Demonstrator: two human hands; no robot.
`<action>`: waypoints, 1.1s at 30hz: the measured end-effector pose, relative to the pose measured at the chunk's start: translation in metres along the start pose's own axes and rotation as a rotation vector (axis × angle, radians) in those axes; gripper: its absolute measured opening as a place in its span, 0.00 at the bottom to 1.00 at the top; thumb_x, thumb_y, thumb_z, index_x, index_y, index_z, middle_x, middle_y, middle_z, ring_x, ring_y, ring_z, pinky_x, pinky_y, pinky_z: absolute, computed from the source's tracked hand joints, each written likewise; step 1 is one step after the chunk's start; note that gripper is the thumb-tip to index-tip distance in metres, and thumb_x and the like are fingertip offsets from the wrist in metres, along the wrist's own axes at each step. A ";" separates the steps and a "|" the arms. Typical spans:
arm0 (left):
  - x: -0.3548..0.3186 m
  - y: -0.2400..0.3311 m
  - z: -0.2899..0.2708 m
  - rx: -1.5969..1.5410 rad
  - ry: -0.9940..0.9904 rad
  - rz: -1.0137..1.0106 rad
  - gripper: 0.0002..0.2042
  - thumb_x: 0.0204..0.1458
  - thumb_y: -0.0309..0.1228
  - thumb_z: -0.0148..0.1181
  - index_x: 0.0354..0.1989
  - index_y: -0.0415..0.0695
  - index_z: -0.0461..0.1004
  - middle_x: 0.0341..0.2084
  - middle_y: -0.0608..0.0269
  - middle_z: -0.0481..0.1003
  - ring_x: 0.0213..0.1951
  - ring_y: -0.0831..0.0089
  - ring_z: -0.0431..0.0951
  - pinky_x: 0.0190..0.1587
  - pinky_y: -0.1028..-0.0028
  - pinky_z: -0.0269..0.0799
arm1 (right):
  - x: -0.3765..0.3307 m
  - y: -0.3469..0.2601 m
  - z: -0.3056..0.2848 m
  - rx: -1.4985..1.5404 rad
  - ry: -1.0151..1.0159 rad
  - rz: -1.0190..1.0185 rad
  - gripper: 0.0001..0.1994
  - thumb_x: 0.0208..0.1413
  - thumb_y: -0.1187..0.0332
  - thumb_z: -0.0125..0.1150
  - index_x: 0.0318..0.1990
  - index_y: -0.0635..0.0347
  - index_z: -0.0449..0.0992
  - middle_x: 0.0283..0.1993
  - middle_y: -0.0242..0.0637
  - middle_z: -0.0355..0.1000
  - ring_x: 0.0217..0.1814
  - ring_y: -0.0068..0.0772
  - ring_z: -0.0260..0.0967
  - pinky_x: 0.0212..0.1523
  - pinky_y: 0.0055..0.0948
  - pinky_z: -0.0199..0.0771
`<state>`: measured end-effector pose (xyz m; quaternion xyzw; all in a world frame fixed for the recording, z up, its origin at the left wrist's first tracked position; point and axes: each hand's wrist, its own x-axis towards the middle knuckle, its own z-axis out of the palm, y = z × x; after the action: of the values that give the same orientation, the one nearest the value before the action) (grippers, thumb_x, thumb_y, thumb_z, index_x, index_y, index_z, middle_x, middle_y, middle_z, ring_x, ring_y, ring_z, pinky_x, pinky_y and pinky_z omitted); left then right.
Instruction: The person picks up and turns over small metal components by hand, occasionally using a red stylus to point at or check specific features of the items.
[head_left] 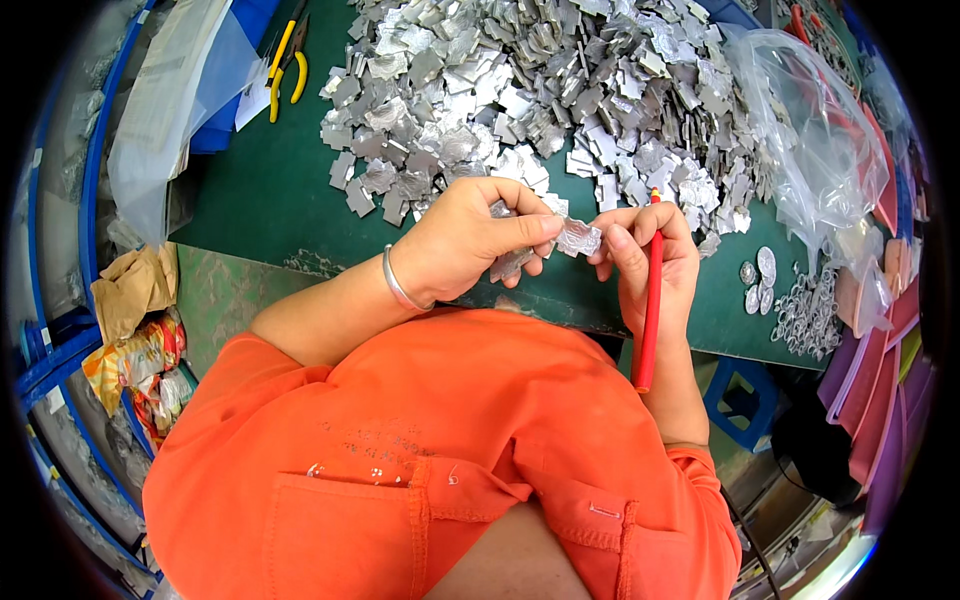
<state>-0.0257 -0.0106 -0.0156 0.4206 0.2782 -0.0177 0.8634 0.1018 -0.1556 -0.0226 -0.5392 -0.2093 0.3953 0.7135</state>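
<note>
A silvery metal piece (579, 237) with jagged edges sits between the two hands, its embossed face up; its longer axis seems to run from 9 toward 3 o'clock. The left hand (458, 240) pinches its 9 o'clock end between thumb and forefinger, the other fingers curled around more metal pieces (511, 263). The right hand (678, 262) has its thumb and fingertips at the 3 o'clock end; whether they grip it I cannot tell. Those fingers also hold a slim red rod (650, 310), narrow end toward 12, butt toward 6.

Around the piece, the green table (255, 200) carries a heap of similar plates (450, 90) at 12, a clear plastic bag (815, 150) at 2, and yellow-handled pliers (299, 78) at 10. Beyond the table, a blue stool (740, 432) stands between 4 and 5; blue-framed racks (97, 150) line the 9 o'clock side.
</note>
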 end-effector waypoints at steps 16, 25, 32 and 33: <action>-0.002 0.004 0.008 0.117 0.163 0.240 0.08 0.45 0.21 0.60 0.35 0.35 0.71 0.25 0.60 0.74 0.23 0.79 0.72 0.20 0.83 0.66 | 0.000 0.012 0.000 -0.175 0.003 -0.334 0.15 0.43 0.85 0.61 0.27 0.60 0.58 0.40 0.47 0.69 0.38 0.26 0.68 0.40 0.23 0.71; -0.005 0.007 0.006 0.137 0.107 0.182 0.09 0.44 0.21 0.61 0.35 0.34 0.74 0.25 0.59 0.74 0.20 0.80 0.71 0.20 0.84 0.65 | 0.003 0.011 0.000 0.006 0.021 -0.122 0.13 0.47 0.83 0.58 0.27 0.60 0.58 0.36 0.44 0.69 0.34 0.25 0.70 0.30 0.22 0.75; -0.004 0.005 0.006 0.155 0.103 0.223 0.11 0.43 0.20 0.62 0.37 0.34 0.73 0.26 0.61 0.74 0.21 0.82 0.71 0.21 0.84 0.65 | 0.001 0.014 0.004 0.100 0.066 0.008 0.13 0.48 0.82 0.57 0.27 0.59 0.58 0.35 0.43 0.69 0.31 0.24 0.70 0.28 0.21 0.77; -0.004 0.005 0.006 0.156 0.103 0.216 0.11 0.43 0.20 0.62 0.37 0.34 0.73 0.26 0.62 0.74 0.21 0.82 0.70 0.21 0.84 0.65 | 0.000 0.013 0.005 0.093 0.072 0.012 0.13 0.48 0.83 0.58 0.27 0.59 0.58 0.35 0.43 0.69 0.31 0.24 0.70 0.28 0.21 0.77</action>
<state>-0.0246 -0.0123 -0.0073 0.5142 0.2728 0.0754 0.8096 0.0942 -0.1510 -0.0333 -0.5206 -0.1617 0.3892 0.7425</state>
